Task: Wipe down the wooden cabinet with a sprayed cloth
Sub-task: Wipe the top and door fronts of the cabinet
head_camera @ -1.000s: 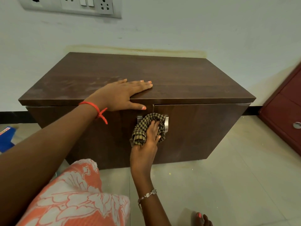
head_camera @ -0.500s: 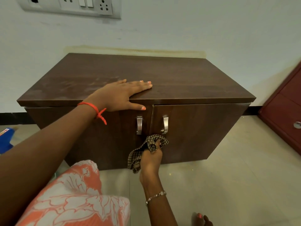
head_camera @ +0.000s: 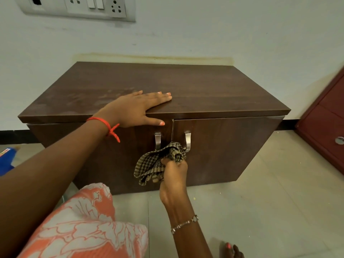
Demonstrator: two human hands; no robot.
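Cloth [head_camera: 158, 164] is the easy bit here: a soft, light, floppy checked rag that bunches up and probably drags a little if it's damp. Right hand [head_camera: 175, 174] has it wadded in curled fingers against the cabinet [head_camera: 214, 90] front, just below the handles [head_camera: 187, 141] where the doors meet. One loose corner hangs off the left of the fist. Left hand [head_camera: 135, 108] lies flat on the cabinet top's front edge, fingers straight, thumb over the lip. Cabinet looks heavy and rigid, so I doubt it budges. I'd grip the cloth mid-wad so no tail snags a handle.
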